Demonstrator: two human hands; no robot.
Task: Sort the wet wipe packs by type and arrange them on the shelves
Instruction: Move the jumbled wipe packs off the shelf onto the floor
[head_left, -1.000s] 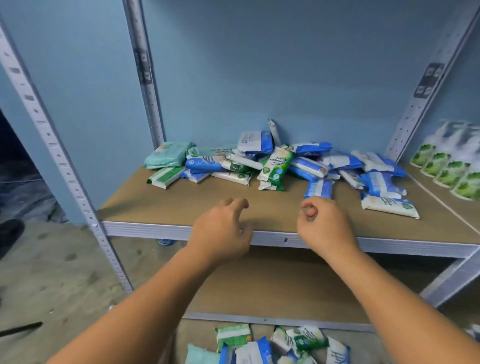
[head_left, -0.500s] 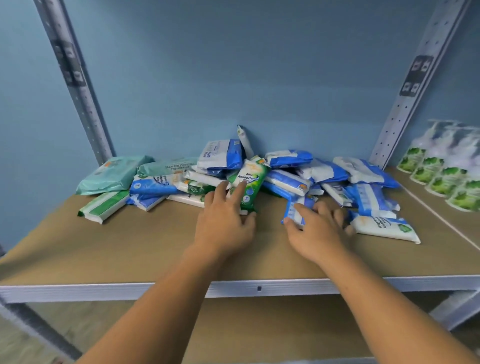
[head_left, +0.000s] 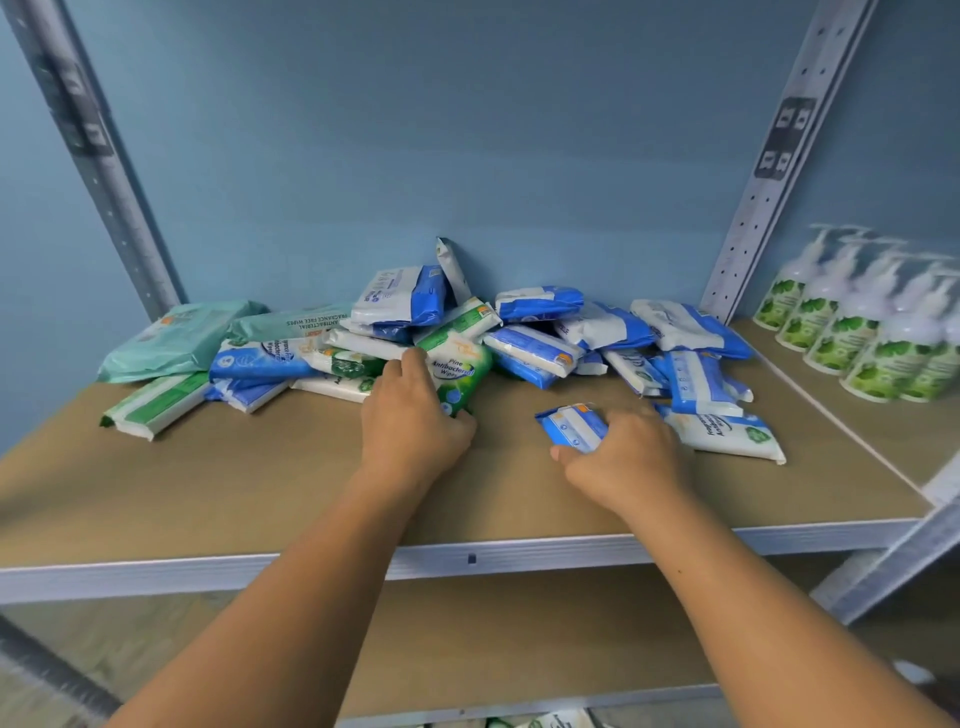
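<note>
Head view: one wet wipe pack in each hand, drawn from the mixed heap.

My left hand (head_left: 415, 431) curls round the near end of the green Pine Antibacterial Wipes pack (head_left: 460, 371), which leans on the pile (head_left: 530, 348) at the far middle of the shelf board (head_left: 208, 483). My right hand (head_left: 628, 457) clamps a small blue pack (head_left: 571, 426) on bare board nearer me, probably to start separate groups. Pump bottles (head_left: 857, 332) stand far right.

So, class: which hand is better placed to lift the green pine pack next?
Left. The left hand holds the green pine pack; the right hand is busy gripping a blue pack apart from it.
</note>
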